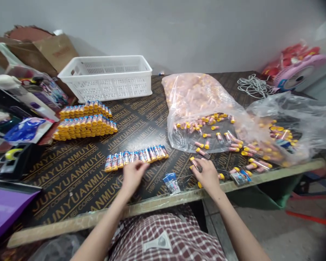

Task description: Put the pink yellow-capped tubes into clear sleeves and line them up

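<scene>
A dark counter (141, 127) printed with gold lettering runs across the view below a pale wall. On it, right of centre, lies a large translucent bag (195, 90) full of yellow-capped tubes, some spilling from its near side toward the counter's edge. Left of the bag, against the wall, stands a white slatted basket (111, 87). In front of the basket, blue-and-yellow tubes are piled in stacked layers (84, 127), and nearer the person a single slanting row of tubes (121, 159) lies side by side. The left hand (136, 173) is at the near side of this row, thumb and forefinger drawn together; whether anything is pinched there cannot be told. The right hand (207, 174) has its fingers on a loose yellow-capped tube (196, 164); how firmly they close cannot be told. Between the hands lies a small bunch of blue-topped labels (171, 183).
</scene>
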{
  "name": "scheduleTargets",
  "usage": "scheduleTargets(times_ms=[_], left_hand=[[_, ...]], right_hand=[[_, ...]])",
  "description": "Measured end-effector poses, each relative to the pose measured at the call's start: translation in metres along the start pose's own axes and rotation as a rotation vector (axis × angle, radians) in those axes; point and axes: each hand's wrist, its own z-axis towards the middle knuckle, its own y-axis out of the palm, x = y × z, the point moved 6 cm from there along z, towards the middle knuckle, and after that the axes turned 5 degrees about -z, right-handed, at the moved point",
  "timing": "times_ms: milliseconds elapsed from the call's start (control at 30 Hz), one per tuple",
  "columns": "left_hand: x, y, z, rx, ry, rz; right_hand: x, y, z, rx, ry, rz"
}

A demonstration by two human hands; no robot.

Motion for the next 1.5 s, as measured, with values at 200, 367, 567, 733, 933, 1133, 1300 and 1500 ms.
scheduleTargets(times_ms=[200,367,567,733,933,1133,1300,1500], left_hand=[[0.002,0.095,-0.028,-0.314,-0.012,0.195],[0.002,0.098,-0.029,-0.396,-0.002,0.308],[0.007,0.097,-0.034,-0.374,0.030,0.338],[0.010,0.090,-0.035,-0.249,0.034,0.135],[-0.006,0.084,-0.028,-0.147,-0.463,-0.744],[-0.005,0.075,-0.021,-0.090,-0.627,-1.045],[-0.010,0.071,-0.021,-0.011,-0.677,-1.073],[-0.014,0.068,-0.021,0.048,-0.680,-1.061]], right_hand=[[0.002,0.011,-0.015,-0.155,0.000,-0.079],[0.007,0.014,-0.025,-0.265,0.062,-0.086],[-0.003,0.017,-0.019,-0.218,0.163,0.262],[-0.023,0.006,-0.014,-0.197,0.224,0.496],[-0.040,-0.013,-0.019,-0.034,0.250,0.747],[-0.067,-0.030,-0.025,0.004,0.112,0.792],[-0.082,-0.040,-0.027,0.120,-0.042,0.640],[-0.088,-0.036,-0.031,0.147,-0.115,0.605]])
